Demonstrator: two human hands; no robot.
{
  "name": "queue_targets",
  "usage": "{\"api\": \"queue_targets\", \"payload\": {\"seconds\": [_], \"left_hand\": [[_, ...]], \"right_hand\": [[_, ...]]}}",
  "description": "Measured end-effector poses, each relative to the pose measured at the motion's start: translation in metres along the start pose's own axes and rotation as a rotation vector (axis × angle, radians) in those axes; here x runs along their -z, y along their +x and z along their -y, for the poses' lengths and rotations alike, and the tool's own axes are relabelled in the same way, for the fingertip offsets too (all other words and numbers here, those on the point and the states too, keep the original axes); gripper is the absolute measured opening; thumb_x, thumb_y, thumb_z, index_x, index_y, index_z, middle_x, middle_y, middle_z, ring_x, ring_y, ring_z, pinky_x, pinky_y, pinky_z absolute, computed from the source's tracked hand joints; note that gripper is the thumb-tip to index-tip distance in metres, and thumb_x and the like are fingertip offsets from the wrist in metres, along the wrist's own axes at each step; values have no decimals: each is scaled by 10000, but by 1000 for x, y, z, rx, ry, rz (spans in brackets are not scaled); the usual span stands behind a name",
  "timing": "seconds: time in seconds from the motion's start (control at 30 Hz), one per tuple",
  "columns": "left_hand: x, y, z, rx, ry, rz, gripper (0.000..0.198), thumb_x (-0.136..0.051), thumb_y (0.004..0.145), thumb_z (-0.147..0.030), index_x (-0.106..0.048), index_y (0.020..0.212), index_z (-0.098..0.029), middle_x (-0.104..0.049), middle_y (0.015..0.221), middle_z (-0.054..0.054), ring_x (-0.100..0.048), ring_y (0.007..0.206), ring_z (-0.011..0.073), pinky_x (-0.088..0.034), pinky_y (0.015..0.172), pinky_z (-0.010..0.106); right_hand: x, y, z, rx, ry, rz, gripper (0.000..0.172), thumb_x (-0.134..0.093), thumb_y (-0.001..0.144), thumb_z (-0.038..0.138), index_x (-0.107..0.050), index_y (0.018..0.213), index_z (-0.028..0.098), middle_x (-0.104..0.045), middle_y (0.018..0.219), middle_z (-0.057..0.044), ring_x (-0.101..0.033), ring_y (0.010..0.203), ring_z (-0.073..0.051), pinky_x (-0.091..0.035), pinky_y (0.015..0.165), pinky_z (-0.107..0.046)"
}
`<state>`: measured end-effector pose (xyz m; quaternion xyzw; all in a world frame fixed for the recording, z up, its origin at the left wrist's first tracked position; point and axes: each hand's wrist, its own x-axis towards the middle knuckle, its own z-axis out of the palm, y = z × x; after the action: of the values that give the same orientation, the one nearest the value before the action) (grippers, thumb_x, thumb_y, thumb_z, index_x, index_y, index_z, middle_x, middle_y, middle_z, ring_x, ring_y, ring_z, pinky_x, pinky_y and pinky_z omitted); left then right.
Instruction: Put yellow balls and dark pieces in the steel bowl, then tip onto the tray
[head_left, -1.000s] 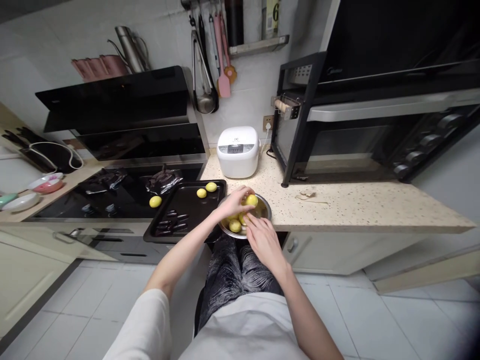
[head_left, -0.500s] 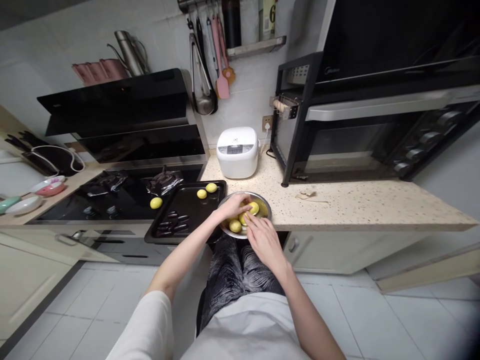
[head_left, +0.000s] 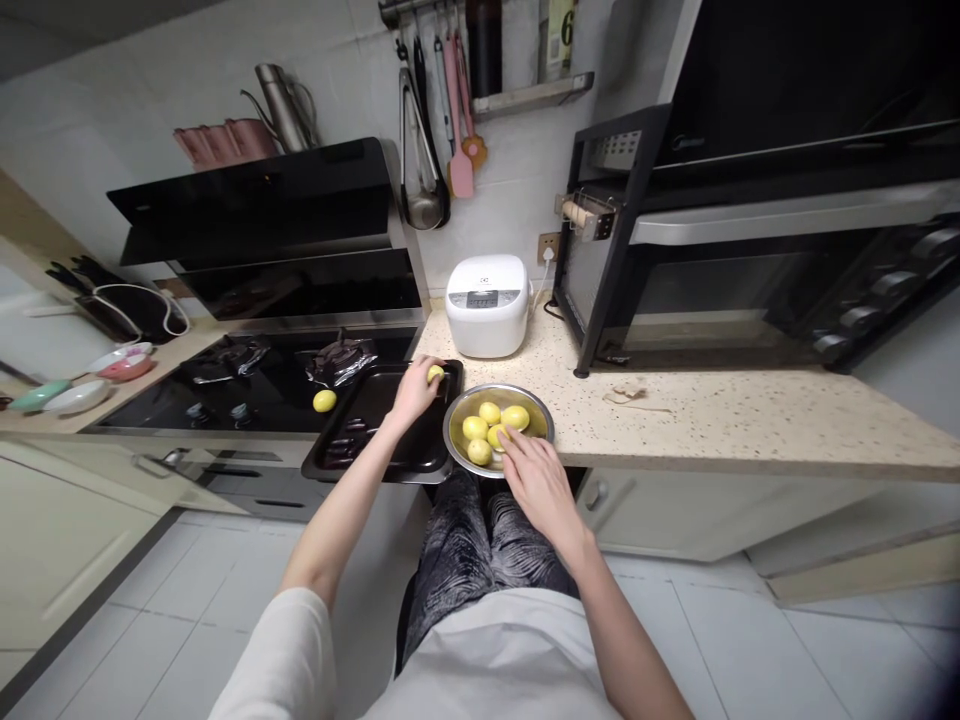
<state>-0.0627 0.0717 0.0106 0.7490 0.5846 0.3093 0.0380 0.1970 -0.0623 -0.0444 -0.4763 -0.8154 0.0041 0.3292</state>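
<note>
My left hand (head_left: 416, 388) is over the far part of the black baking tray (head_left: 390, 476), its fingers around a yellow lemon (head_left: 435, 373). Part of the tray behind this hand is hidden. To the right of the tray stands a round metal bowl (head_left: 546, 411) with several yellow lemons (head_left: 515, 418) in it. My right hand (head_left: 536, 475) reaches over the bowl's near right side, its fingertips closed on a lemon (head_left: 496, 436) inside. Another lemon (head_left: 324, 401) lies on the black cooktop (head_left: 281, 405), left of the tray.
A white rice cooker (head_left: 487, 310) stands behind the bowl. At the right, a black rack (head_left: 592, 300) and an oven (head_left: 735, 290) stand on the speckled counter (head_left: 750, 420). Several small bowls (head_left: 79, 397) are at the far left. Utensils (head_left: 461, 170) hang on the wall.
My left hand has moved out of the bowl, left to the tray, and now has a lemon in its fingers. My right hand has stayed at the bowl. The view has shifted slightly.
</note>
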Motion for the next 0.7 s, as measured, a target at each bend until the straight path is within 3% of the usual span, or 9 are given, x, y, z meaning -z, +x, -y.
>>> {"api": "queue_targets", "payload": {"seconds": [0.13, 0.23, 0.37, 0.57, 0.7], "left_hand": [[8, -2, 32, 203, 172, 78, 337, -716, 824, -171, -665, 1156, -197, -635, 1230, 121, -650, 1146, 305, -550, 996, 426], [5, -6, 42, 230, 187, 107, 345, -736, 760, -122, -676, 1090, -199, -647, 1161, 102, -669, 1057, 286, -557, 952, 401], [3, -7, 43, 240, 185, 96, 275, -672, 791, -87, -668, 1047, -188, -646, 1114, 108, -667, 1016, 277, -552, 926, 396], [13, -12, 25, 181, 118, 37, 235, -690, 817, -139, -646, 1043, -186, -641, 1100, 106, -655, 1018, 266, -571, 913, 399], [17, -37, -12, 4, -206, -9, 250, -710, 856, -247, -642, 1092, -205, -655, 1140, 89, -654, 990, 224, -604, 763, 312]], "right_hand": [[0, 0, 0, -3, 8, 2, 449, -364, 1080, 247, -645, 1421, 166, -648, 1474, -134, -646, 1256, -270, -470, 1106, -479], [0, 0, 0, -6, 16, 4, 451, -363, 1083, 248, -640, 1430, 176, -647, 1476, -132, -642, 1273, -268, -469, 1111, -479], [2, 0, 1, -8, 18, 21, 444, -376, 1082, 239, -641, 1432, 173, -646, 1476, -138, -641, 1290, -267, -470, 1124, -486], [4, -1, -1, 1, 36, 20, 434, -388, 1084, 233, -645, 1426, 161, -654, 1467, -141, -635, 1316, -258, -459, 1151, -478], [4, 0, -1, -5, 37, 21, 440, -375, 1085, 232, -652, 1417, 152, -662, 1456, -137, -633, 1309, -263, -442, 1160, -489]]}}
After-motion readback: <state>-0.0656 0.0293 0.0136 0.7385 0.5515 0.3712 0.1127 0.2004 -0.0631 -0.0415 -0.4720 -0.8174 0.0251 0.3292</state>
